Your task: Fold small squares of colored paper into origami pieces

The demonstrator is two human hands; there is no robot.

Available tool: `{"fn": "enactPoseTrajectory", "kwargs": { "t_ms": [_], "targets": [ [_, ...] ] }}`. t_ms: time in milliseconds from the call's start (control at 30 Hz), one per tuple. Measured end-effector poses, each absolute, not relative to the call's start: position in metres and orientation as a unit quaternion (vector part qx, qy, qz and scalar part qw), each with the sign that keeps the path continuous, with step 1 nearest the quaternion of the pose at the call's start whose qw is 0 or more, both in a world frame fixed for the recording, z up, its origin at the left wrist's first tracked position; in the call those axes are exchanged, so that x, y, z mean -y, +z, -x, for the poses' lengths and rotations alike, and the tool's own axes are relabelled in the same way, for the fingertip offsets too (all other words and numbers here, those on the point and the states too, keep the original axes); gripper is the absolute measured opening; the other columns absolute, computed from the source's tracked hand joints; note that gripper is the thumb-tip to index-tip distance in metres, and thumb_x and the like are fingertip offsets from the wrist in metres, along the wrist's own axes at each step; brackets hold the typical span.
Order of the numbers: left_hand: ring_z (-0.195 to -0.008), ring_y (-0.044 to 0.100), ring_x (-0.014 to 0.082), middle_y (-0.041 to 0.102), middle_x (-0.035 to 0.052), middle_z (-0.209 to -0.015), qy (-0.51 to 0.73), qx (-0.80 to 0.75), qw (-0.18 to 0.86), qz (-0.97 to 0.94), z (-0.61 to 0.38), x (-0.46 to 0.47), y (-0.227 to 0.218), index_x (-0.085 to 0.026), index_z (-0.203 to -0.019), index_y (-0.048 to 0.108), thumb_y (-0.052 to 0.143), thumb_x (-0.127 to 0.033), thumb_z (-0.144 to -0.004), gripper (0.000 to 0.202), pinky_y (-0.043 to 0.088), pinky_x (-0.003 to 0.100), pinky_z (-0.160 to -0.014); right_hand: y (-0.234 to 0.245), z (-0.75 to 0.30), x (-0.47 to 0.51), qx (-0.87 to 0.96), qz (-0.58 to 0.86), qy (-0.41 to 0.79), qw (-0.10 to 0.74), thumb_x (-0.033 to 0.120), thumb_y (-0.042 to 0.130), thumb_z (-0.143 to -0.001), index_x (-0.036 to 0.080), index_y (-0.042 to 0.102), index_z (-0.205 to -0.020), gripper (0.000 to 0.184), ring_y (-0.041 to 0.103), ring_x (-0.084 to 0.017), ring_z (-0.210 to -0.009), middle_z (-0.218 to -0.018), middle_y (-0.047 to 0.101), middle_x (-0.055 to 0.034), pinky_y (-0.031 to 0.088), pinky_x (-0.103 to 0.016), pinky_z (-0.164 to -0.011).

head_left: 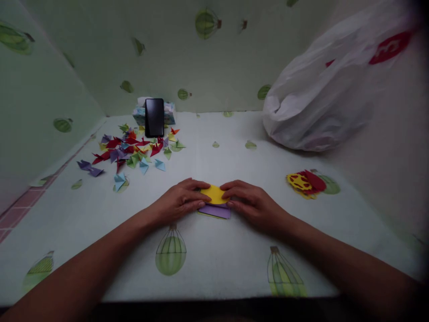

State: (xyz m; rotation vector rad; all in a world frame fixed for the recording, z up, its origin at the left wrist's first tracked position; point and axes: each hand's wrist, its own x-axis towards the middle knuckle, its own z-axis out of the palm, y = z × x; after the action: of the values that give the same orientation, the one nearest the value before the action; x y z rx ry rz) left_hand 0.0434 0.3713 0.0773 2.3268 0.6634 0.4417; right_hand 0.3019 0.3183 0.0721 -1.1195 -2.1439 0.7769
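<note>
Between my hands, near the middle of the table, is a piece of yellow paper (pixel 214 195) with a rounded edge. My left hand (pixel 185 197) pinches its left side with thumb and fingers. At its right side my right hand (pixel 246 202) has its fingers bent onto the paper in the same way. Just below it, on the near side, lie flat sheets of purple paper (pixel 214 211) with a thin yellowish edge showing under them. My fingers hide both ends of the yellow piece, so I cannot tell how it is folded.
Many small folded paper figures (pixel 130 152) in several colours lie at the left. Behind them a phone (pixel 154 117) leans on a tissue box (pixel 170 113). A white plastic bag (pixel 311 103) stands back right; cut yellow paper (pixel 299 181) and red paper (pixel 315 181) lie right.
</note>
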Motion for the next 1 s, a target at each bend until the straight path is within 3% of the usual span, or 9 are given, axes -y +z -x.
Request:
{"fn": "enactPoseTrajectory", "kwargs": {
  "t_ms": [300, 433, 567, 733, 867, 1000],
  "targets": [
    [-0.123, 0.052, 0.0218, 0.057, 0.0056, -0.137, 0.158, -0.264, 0.332, -0.892, -0.0430, -0.3701, 0.0788, -0.029, -0.112, 0.072, 0.052, -0.032, -0.095, 0.027, 0.041, 0.044, -0.107, 0.0717, -0.3033, -0.3190, 0.795, 0.417, 0.316, 0.307, 0.020, 0.051, -0.094, 0.021, 0.069, -0.096, 0.017, 0.062, -0.018, -0.104, -0.116, 0.064, -0.0087, 0.051, -0.036, -0.090],
    [-0.121, 0.054, 0.0225, 0.058, 0.0069, -0.135, 0.166, -0.281, 0.336, -0.884, -0.0451, -0.3697, 0.0771, -0.027, -0.108, 0.073, 0.053, -0.030, -0.094, 0.025, 0.044, 0.046, -0.104, 0.0721, -0.3014, -0.3178, 0.809, 0.414, 0.301, 0.289, 0.024, 0.061, -0.089, 0.020, 0.068, -0.098, 0.012, 0.060, -0.021, -0.108, -0.119, 0.061, -0.0104, 0.050, -0.039, -0.093],
    [-0.123, 0.052, 0.0245, 0.056, 0.0084, -0.136, 0.166, -0.270, 0.337, -0.887, -0.0461, -0.3690, 0.0757, -0.026, -0.112, 0.071, 0.069, -0.035, -0.084, 0.030, 0.044, 0.045, -0.104, 0.0702, -0.2982, -0.3147, 0.838, 0.409, 0.248, 0.263, 0.033, 0.073, -0.080, 0.020, 0.065, -0.105, 0.029, 0.055, -0.026, -0.114, -0.124, 0.058, -0.0133, 0.047, -0.045, -0.098],
    [-0.124, 0.051, 0.0252, 0.054, 0.0095, -0.138, 0.147, -0.267, 0.293, -0.906, -0.0460, -0.3677, 0.0764, -0.025, -0.118, 0.066, 0.067, -0.030, -0.084, 0.035, 0.041, 0.049, -0.106, 0.0707, -0.2970, -0.3125, 0.854, 0.407, 0.215, 0.244, 0.026, 0.068, -0.084, 0.019, 0.062, -0.108, 0.025, 0.053, -0.026, -0.115, -0.126, 0.056, -0.0137, 0.047, -0.047, -0.098],
    [-0.128, 0.049, 0.0268, 0.052, 0.0100, -0.141, 0.116, -0.255, 0.259, -0.924, -0.0455, -0.3674, 0.0792, -0.024, -0.121, 0.063, 0.070, -0.030, -0.081, 0.041, 0.035, 0.052, -0.111, 0.0724, -0.2976, -0.3126, 0.863, 0.407, 0.202, 0.220, 0.029, 0.071, -0.081, 0.017, 0.062, -0.108, 0.032, 0.052, -0.028, -0.117, -0.127, 0.056, -0.0158, 0.046, -0.049, -0.099],
    [-0.125, 0.053, 0.0254, 0.055, 0.0107, -0.139, 0.125, -0.249, 0.241, -0.930, -0.0449, -0.3676, 0.0795, -0.021, -0.115, 0.064, 0.066, -0.026, -0.082, 0.034, 0.032, 0.050, -0.114, 0.0718, -0.2986, -0.3129, 0.872, 0.395, 0.185, 0.222, 0.024, 0.066, -0.084, 0.016, 0.061, -0.110, 0.028, 0.052, -0.027, -0.117, -0.127, 0.056, -0.0156, 0.045, -0.047, -0.100]
  ]
}}
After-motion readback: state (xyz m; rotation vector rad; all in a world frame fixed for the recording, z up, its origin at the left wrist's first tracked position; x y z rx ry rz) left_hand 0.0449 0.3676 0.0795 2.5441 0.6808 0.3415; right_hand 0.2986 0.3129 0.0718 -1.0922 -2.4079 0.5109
